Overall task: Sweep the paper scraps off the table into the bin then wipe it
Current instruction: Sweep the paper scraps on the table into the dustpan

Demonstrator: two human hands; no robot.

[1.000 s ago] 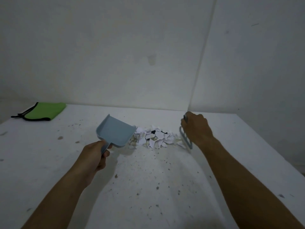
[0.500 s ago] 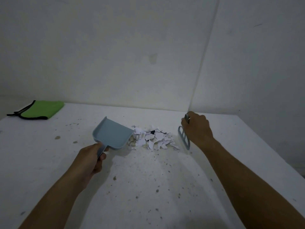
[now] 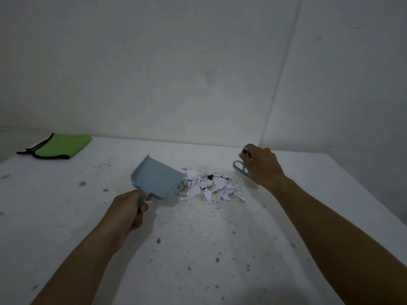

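Dustpan and brush on either side of the paper scraps

My left hand (image 3: 130, 211) grips the handle of the blue dustpan (image 3: 156, 180), its open edge touching the pile of paper scraps (image 3: 210, 188) on the white table (image 3: 66, 216). My right hand (image 3: 263, 168) holds the brush (image 3: 241, 170) just beside the pile's right. A green cloth (image 3: 59, 146) lies far left.

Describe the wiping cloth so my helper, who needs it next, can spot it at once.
Start at the white table and look to its far left corner, against the wall. The cloth lies flat there, well apart from the dustpan and paper scraps. It alone is bright green, edged in black.
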